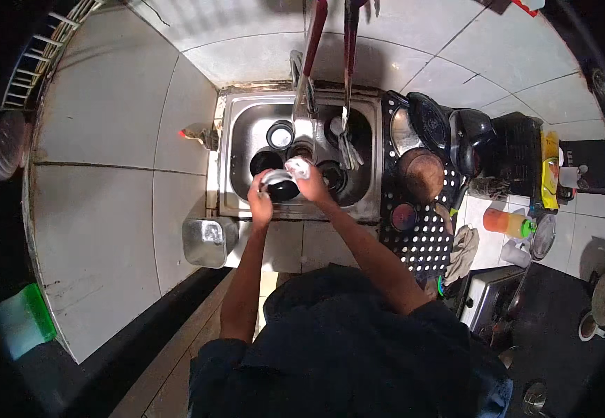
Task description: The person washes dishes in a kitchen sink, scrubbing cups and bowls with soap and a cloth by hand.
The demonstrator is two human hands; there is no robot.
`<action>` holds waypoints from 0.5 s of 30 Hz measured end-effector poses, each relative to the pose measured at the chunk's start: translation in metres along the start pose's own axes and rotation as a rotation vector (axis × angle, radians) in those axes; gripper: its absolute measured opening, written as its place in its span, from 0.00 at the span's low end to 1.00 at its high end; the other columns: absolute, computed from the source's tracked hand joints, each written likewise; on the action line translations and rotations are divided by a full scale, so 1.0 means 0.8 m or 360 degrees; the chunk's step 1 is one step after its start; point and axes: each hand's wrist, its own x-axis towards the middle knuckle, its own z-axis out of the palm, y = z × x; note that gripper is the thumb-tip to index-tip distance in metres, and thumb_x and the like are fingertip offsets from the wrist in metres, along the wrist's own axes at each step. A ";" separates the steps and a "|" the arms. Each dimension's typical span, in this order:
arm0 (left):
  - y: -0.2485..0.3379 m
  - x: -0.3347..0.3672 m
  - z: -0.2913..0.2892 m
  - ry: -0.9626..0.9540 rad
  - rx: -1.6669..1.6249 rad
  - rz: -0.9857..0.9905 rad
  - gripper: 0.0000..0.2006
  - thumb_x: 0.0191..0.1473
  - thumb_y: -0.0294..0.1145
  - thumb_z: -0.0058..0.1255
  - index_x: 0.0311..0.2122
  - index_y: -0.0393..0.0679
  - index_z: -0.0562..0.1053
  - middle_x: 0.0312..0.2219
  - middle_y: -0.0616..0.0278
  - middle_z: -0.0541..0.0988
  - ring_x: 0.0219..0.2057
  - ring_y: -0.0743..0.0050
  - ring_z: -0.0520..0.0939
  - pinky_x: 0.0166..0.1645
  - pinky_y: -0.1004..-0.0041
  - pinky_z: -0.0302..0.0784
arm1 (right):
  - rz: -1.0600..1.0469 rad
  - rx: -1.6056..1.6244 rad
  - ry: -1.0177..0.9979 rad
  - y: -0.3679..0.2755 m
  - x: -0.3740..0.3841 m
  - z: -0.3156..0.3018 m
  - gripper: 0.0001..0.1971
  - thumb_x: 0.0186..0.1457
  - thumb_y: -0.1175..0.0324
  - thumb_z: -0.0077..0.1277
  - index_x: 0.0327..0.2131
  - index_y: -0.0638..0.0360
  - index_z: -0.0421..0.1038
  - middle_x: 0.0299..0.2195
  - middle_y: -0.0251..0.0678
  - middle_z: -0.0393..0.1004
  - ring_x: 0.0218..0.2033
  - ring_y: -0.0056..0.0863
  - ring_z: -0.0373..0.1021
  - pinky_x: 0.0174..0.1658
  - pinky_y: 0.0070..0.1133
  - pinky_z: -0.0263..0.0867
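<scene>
Over the front of the steel sink (pixel 227 150), my left hand (pixel 261 200) is closed on the edge of a round dish (pixel 279 175) with a light rim; its exact kind is hard to make out. My right hand (pixel 312 185) grips a white, foamy-looking scrubber (pixel 297 167) against or very near the dish's right side. Beyond my hands, a dark-rimmed bowl (pixel 280 134) with a bright inside sits in the basin. A dark bowl (pixel 263 161) lies to the left, partly behind the held dish. Several utensils (pixel 349 155) and dark dishes (pixel 332 172) are at the right.
The faucet (pixel 297 66) rises behind the basin. To the right, a black dotted mat (pixel 421 245) carries a brown round pan (pixel 421 174) and dark cookware (pixel 428 118). An orange bottle (pixel 503 221) lies farther right. A metal container (pixel 208 242) stands left of the sink front.
</scene>
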 end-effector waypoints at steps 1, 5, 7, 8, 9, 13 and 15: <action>-0.014 -0.011 -0.002 0.0137 -0.0270 -0.0283 0.13 0.59 0.27 0.43 0.47 0.33 0.70 0.38 0.55 0.77 0.41 0.63 0.77 0.51 0.69 0.69 | 0.0006 0.0008 -0.0015 -0.001 -0.005 0.009 0.10 0.59 0.68 0.49 0.41 0.63 0.71 0.34 0.37 0.77 0.36 0.25 0.72 0.42 0.24 0.66; -0.021 -0.005 0.020 0.0623 -0.1061 -0.1168 0.16 0.62 0.40 0.47 0.48 0.39 0.70 0.38 0.58 0.78 0.35 0.71 0.81 0.36 0.71 0.80 | 0.0469 -0.0027 0.0145 -0.007 -0.032 0.027 0.13 0.64 0.63 0.42 0.42 0.61 0.72 0.35 0.35 0.75 0.34 0.20 0.68 0.41 0.21 0.65; -0.023 -0.005 0.021 0.0542 -0.1230 -0.1208 0.14 0.60 0.39 0.50 0.47 0.42 0.70 0.38 0.61 0.79 0.34 0.72 0.82 0.32 0.72 0.81 | 0.0522 0.0093 0.0398 -0.032 -0.036 0.042 0.14 0.65 0.62 0.41 0.42 0.59 0.73 0.37 0.36 0.76 0.36 0.24 0.70 0.42 0.23 0.65; -0.050 -0.004 0.018 0.0339 -0.1228 -0.1326 0.14 0.59 0.39 0.51 0.48 0.44 0.70 0.37 0.64 0.79 0.33 0.74 0.82 0.31 0.74 0.81 | 0.0145 0.0078 0.0504 -0.039 -0.022 0.045 0.13 0.64 0.65 0.44 0.45 0.61 0.72 0.37 0.37 0.77 0.40 0.24 0.70 0.45 0.23 0.65; -0.068 -0.017 0.000 0.0204 -0.1321 -0.1437 0.13 0.61 0.38 0.47 0.47 0.45 0.70 0.37 0.65 0.79 0.36 0.73 0.81 0.36 0.72 0.81 | 0.0138 0.0025 0.0416 -0.080 -0.013 0.054 0.12 0.62 0.67 0.45 0.44 0.62 0.72 0.36 0.40 0.77 0.40 0.26 0.71 0.46 0.23 0.65; -0.061 -0.025 0.011 0.0046 -0.1457 -0.1688 0.11 0.63 0.29 0.38 0.48 0.41 0.69 0.42 0.60 0.77 0.43 0.68 0.79 0.48 0.67 0.78 | -0.0251 -0.0324 0.0001 -0.124 0.034 0.028 0.09 0.54 0.72 0.50 0.39 0.58 0.76 0.36 0.44 0.77 0.38 0.42 0.73 0.44 0.29 0.66; -0.076 -0.028 0.009 -0.0183 -0.1867 -0.1609 0.12 0.62 0.28 0.38 0.48 0.40 0.69 0.42 0.60 0.77 0.43 0.68 0.79 0.48 0.67 0.78 | -0.0062 -0.0087 -0.0159 -0.142 0.044 0.022 0.11 0.52 0.73 0.51 0.40 0.59 0.76 0.37 0.47 0.77 0.40 0.43 0.74 0.42 0.30 0.68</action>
